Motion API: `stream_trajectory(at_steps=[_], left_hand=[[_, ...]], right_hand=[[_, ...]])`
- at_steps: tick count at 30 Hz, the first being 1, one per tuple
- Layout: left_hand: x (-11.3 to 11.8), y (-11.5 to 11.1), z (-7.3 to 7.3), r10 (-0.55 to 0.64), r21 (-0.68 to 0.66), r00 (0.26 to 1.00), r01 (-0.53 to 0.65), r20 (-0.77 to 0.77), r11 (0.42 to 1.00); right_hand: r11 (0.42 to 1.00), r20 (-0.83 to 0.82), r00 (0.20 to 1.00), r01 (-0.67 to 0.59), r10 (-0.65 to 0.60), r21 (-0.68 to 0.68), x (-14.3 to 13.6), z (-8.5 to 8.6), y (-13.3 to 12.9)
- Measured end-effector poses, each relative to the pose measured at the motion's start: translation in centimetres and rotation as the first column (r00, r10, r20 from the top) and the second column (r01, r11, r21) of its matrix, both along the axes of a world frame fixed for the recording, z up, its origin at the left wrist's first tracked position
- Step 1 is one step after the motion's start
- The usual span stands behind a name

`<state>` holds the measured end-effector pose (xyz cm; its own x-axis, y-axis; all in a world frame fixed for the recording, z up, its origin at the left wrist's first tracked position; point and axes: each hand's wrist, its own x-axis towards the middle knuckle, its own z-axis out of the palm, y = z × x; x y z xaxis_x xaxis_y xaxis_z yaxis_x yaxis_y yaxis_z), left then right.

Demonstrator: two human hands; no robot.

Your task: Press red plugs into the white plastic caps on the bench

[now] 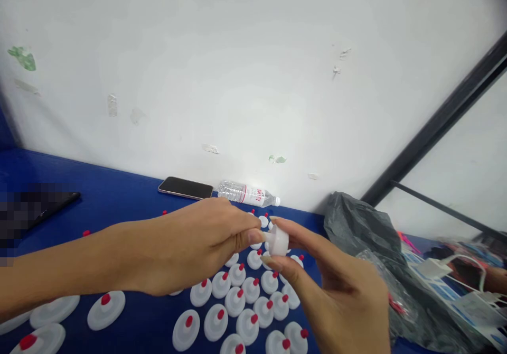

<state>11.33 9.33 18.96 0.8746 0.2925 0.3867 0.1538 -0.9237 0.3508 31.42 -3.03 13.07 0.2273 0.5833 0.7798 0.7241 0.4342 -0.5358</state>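
My right hand (336, 285) pinches a small white plastic cap (280, 241) by its round rim, between thumb and fingertips. The cap lies on its side in the air, its narrow nozzle pointing left. My left hand (198, 248) is closed around the tip of that nozzle, hiding whatever sits there. Below both hands, many white caps with red tips (247, 325) are spread over the blue table (146, 322). More white caps with red tips (106, 310) lie at the lower left, below my left forearm.
At the wall lie a phone (186, 187) and a clear plastic bottle (249, 193) on its side. A dark tablet-like object (51, 208) is at the left. On the right are a grey plastic bag (356, 222), a clear bag (390, 285) with red pieces, and a charger with cable (433, 267).
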Motion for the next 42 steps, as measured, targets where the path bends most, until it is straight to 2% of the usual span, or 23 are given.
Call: stream_trajectory(at_steps=[5, 9, 12, 16, 20, 26, 30, 33, 35, 38, 40, 42], left_hand=[[-0.3, 0.1, -0.1, -0.083, -0.147, 0.995, 0.074, -0.056, 0.986], [-0.6, -0.1, 0.0, -0.124, -0.207, 0.991, 0.111, -0.047, 0.972], [-0.8, -0.6, 0.3, -0.074, -0.201, 0.997, 0.065, -0.039, 0.978], [-0.8, -1.1, 0.6, -0.011, -0.229, 0.997, -0.008, -0.081, 0.973], [-0.6, -1.2, 0.7, 0.02, -0.124, 0.991, -0.037, -0.135, 0.992], [-0.6, -0.8, 0.3, 0.08, 0.096, 0.96, -0.056, -0.267, 0.994], [-1.0, 0.1, 0.3, 0.111, 0.12, 0.957, -0.082, -0.268, 0.989], [-1.3, 0.8, 0.5, 0.154, 0.134, 0.959, -0.124, -0.24, 0.983], [-1.4, 1.2, 0.8, 0.176, 0.145, 0.951, -0.142, -0.256, 0.979], [-1.5, 1.3, 1.2, 0.207, 0.151, 0.936, -0.169, -0.284, 0.974], [-1.7, 1.3, 1.4, 0.221, 0.155, 0.937, -0.184, -0.272, 0.971], [-2.0, 1.3, 1.5, 0.225, 0.167, 0.945, -0.189, -0.236, 0.968]], right_hand=[[0.998, -0.064, 0.996, -0.063, 0.061, -0.028, -0.1, 0.2, -0.1], [0.998, 0.023, 0.999, -0.042, 0.044, -0.054, 0.3, 1.1, -0.6], [0.993, 0.109, 0.991, -0.063, 0.074, -0.101, 0.5, 1.3, -0.6], [0.997, 0.019, 0.997, -0.076, 0.077, -0.028, 0.1, 0.3, -0.2], [0.992, 0.03, 0.994, -0.099, 0.102, -0.08, 0.5, 0.0, -0.1], [0.962, 0.172, 0.97, -0.127, 0.171, -0.242, 1.2, 1.5, -0.8], [0.972, 0.321, 0.944, 0.004, 0.073, -0.234, 2.7, 2.0, -1.1], [0.964, 0.381, 0.922, 0.163, -0.074, -0.208, 5.0, 1.6, -1.2], [0.902, 0.383, 0.901, 0.323, -0.201, -0.286, 6.8, 1.0, -1.2], [0.717, 0.427, 0.845, 0.511, -0.32, -0.474, 9.3, 0.0, -1.2], [0.626, 0.423, 0.85, 0.521, -0.314, -0.58, 10.6, -0.4, -1.1], [0.558, 0.387, 0.885, 0.464, -0.259, -0.688, 11.6, -0.6, -1.0]])
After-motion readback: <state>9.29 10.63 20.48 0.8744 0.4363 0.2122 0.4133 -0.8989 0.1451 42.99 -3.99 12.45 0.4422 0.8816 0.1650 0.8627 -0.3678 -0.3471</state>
